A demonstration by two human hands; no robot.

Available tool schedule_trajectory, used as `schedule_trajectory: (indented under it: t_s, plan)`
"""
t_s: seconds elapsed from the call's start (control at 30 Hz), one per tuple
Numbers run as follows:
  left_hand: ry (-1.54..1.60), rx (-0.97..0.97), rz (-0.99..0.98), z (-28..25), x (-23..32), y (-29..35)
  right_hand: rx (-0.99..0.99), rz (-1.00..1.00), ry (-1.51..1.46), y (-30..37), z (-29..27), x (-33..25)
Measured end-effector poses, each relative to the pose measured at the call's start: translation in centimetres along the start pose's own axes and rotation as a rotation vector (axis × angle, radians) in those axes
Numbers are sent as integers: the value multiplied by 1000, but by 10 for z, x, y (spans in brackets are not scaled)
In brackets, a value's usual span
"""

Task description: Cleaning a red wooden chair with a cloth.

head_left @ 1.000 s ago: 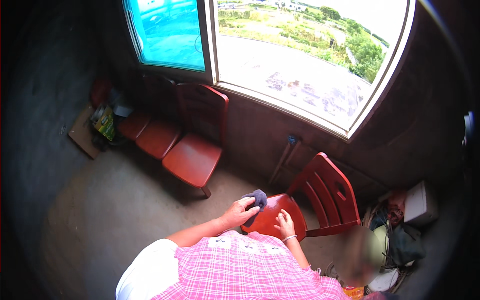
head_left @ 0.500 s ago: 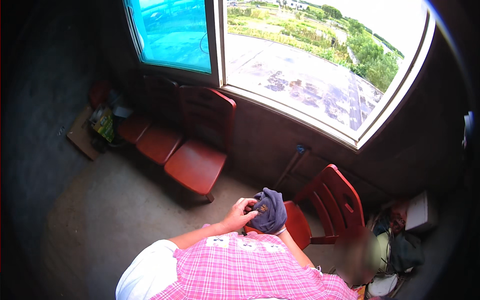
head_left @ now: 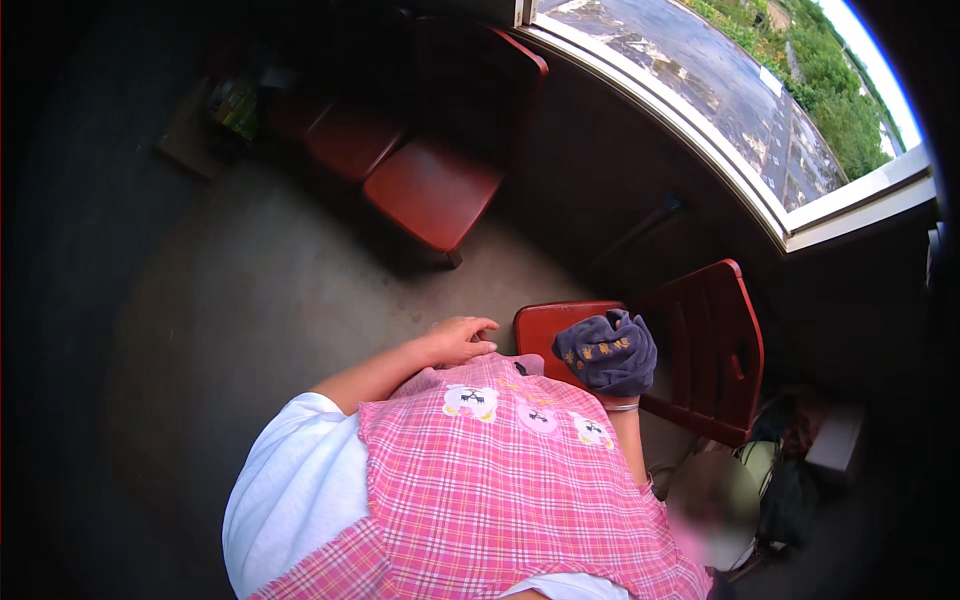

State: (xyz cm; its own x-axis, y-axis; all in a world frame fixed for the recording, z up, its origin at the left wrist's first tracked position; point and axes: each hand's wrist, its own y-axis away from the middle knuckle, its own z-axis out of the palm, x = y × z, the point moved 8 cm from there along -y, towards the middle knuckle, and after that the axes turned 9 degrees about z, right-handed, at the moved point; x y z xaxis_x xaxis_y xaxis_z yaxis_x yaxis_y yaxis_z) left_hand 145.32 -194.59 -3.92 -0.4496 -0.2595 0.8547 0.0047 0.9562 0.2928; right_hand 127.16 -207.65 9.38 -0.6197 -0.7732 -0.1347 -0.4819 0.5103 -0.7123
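Cloth [head_left: 606, 350], dark blue-grey with small yellow marks, bunched over my right hand [head_left: 612, 385]; the hand is inside or under it, fingers hidden, so I cannot tell how they are set, only that the cloth is carried on it, a thin bangle showing at the wrist. Position: raised above the seat of the near red chair [head_left: 700, 345], which stands under the window [head_left: 760, 130]. Change from a second ago: the cloth lay down on that seat with both hands at it; now it is lifted clear and gathered on the right hand alone. Left hand [head_left: 460, 340]: withdrawn, empty, fingers loosely spread, resting against the front of my pink checked apron [head_left: 500, 470]. Reading: the wiping contact with the seat is broken for the moment, and the cloth looks freshly regripped. Further items: row of red chairs [head_left: 430, 185] along the far wall, bare concrete floor [head_left: 250, 320], bags and clutter [head_left: 800, 460] by the near chair.
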Motion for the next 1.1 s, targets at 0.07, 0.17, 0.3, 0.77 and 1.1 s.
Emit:
schedule_trajectory:
  t_s: [0.07,0.17,0.3,0.77,1.1]
  plan:
    - [-20,-7,-39,8,-43,24,5,9,110,16,-4,13]
    - [130,-148,-63,69,-155,69,107,-28,320,32,-4,21]
    - [-73,-84,-340,55,-185,114,-343,195,-6,30,7,40]
    - [153,257,-477,-24,-268,107,-922,580,-251,29,167,14]
    - [193,-123,-424,-16,-302,80,-1043,261,-80,-23,214,-66]
